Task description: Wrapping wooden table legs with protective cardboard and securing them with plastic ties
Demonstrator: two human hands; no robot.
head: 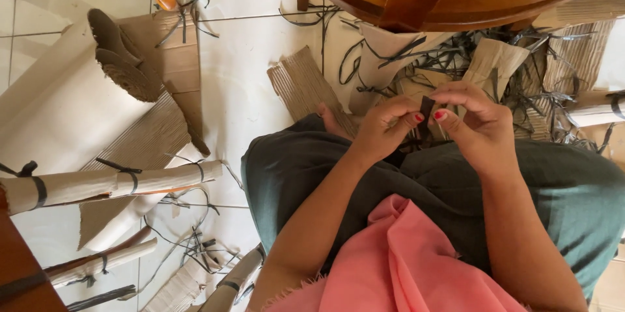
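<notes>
Left hand (384, 131), right hand (475, 123) pinch short dark flat strip (425, 117), upright, narrow, matte.

No labels, signs or screens in view. No printed packages; only plain rolled paper and cardboard sheets.

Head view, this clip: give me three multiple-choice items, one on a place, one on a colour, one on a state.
1. Where is the dark strip?
A. between both hands above the lap
B. on the wooden table
C. on the floor tiles

2. What colour is the cloth nearest the camera?
A. blue
B. pink
C. white

3. How is the rolled paper bundle at left?
A. unrolled flat
B. burning
C. tied with dark bands

Answers: 1 A, left hand and right hand pinch it; 2 B, it is plainly pink; 3 C, dark ties circle the roll.
</notes>
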